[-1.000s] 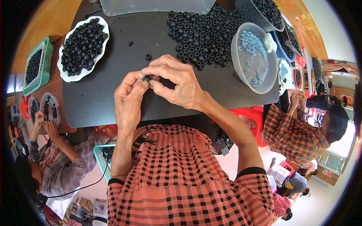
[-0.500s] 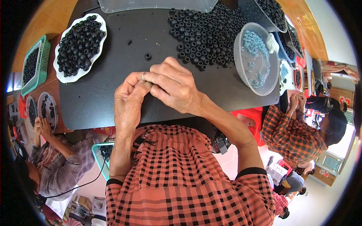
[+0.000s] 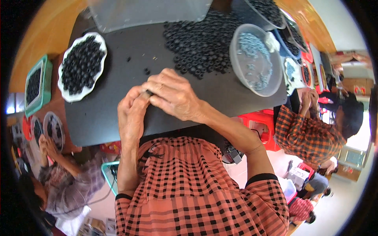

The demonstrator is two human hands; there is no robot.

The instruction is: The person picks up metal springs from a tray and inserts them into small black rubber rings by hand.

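Both my hands meet over the near part of the dark table [image 3: 106, 122], fingers pinched together. A small black piece [image 3: 149, 93] shows between the fingertips; my fingers cover most of it. My left hand [image 3: 132, 106] is closed on it from the left, and my right hand [image 3: 173, 94] is bent over it from the right. Just beyond the fingers lies a loose black ring-shaped part [image 3: 147, 71], with a smaller black bit [image 3: 128, 59] farther off. Ahead to the right spreads a heap of black ring-shaped parts [image 3: 201, 47].
A white scalloped plate [image 3: 104, 55] piled with black parts stands left. At right is a clear round tub [image 3: 277, 80] with small light-blue pieces. A clear plastic bin [image 3: 149, 15] sits at the far edge. People work on the left [image 3: 75, 181] and right [image 3: 311, 133].
The whole view has tilted and shifted, so the table things appear lower on the left. My hands remain together, and more of the black piece shows between the fingertips.
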